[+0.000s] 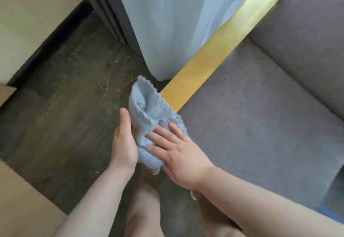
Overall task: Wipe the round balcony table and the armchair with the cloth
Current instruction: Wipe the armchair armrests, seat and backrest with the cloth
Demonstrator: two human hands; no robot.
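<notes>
A crumpled light blue cloth with a scalloped edge is sandwiched between both my hands, in front of the armchair's near corner. My left hand supports it from the left with straight fingers pointing away from me. My right hand lies flat on the cloth's right side, fingers spread and straight. The armchair has a grey seat cushion, a grey back cushion and a yellow wooden armrest running diagonally. The cloth's upper part stands just left of the armrest's near end.
A sheer white curtain and a dark grey curtain hang left of the armrest. Dark floor spreads to the left. A light wooden surface fills the bottom left corner. My bare legs are below my hands.
</notes>
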